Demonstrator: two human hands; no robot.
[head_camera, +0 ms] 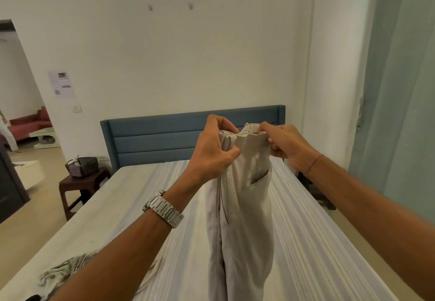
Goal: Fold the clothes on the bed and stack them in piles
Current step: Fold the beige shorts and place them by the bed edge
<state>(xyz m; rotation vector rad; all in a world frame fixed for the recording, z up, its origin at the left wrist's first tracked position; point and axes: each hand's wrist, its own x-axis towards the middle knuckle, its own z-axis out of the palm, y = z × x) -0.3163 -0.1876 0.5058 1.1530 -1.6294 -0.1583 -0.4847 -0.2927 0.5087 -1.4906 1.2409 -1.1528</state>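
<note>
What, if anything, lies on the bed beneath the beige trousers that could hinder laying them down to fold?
Nothing visible does: below the beige trousers, gripped by the left hand and right hand, the striped bed is bare. A crumpled garment lies aside, lower left.

Two bare forearms, no sleeves in view. Left wrist: silver metal watch [163, 209], link bracelet, brushed and polished links; the dial is not visible. Right wrist: thin thread band [313, 163], red and pale strands, wound once around. No rings visible on the fingers.
</note>
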